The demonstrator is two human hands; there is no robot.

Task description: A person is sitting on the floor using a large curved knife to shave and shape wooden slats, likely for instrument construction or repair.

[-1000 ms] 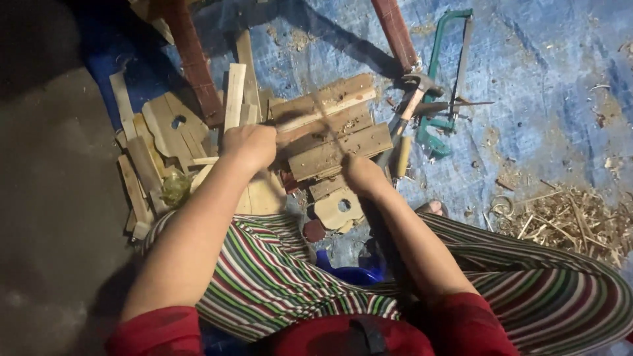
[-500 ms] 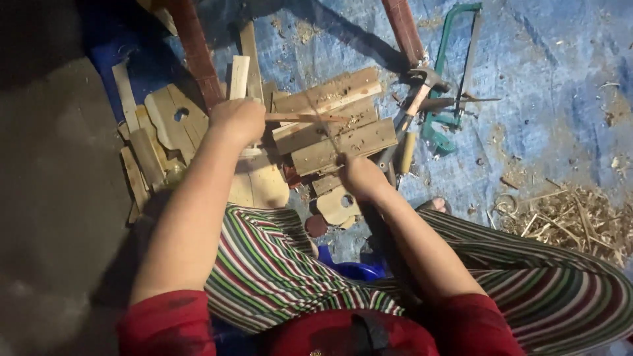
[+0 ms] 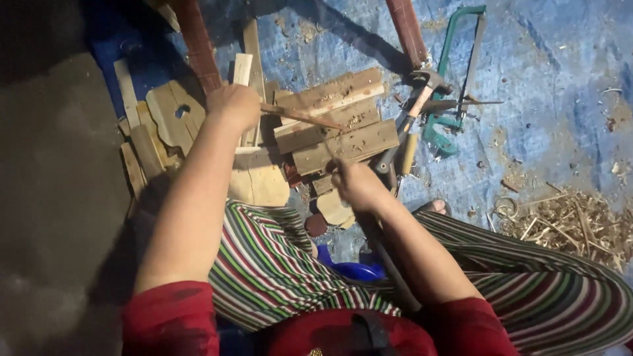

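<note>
A thin, reddish-brown wooden stick point(image 3: 303, 117) is lying slantwise above a stack of rough, pale-brown wooden planks point(image 3: 336, 125), its near end disappearing into the left hand point(image 3: 234, 105), which is curling closed around it. The stick is running from that fist down to the right, its far end reaching over the middle plank, which is speckled with sawdust. The right hand point(image 3: 356, 184) is sitting just below the lowest plank, fingers bunched together as if gripping something small (what it is pinching is too blurred to tell). Just beside the planks on the right, a wooden-handled claw hammer point(image 3: 415, 109) is resting with its metal head pointing up, and beyond it a green-framed hacksaw point(image 3: 455, 79) is lying on the ground. To the left of the left hand, flat cut-out wooden boards with a round hole point(image 3: 173, 115) are piling against narrower wooden slats point(image 3: 135, 165). Under the person's striped trousers point(image 3: 277, 264) a blue plastic object point(image 3: 349, 269) is peeking out. Everything is sitting on a worn blue tarpaulin point(image 3: 554, 99) dusted with sawdust, with a heap of pale wood shavings point(image 3: 573, 224) at the right edge and bare dark grey floor point(image 3: 53, 217) on the left
</note>
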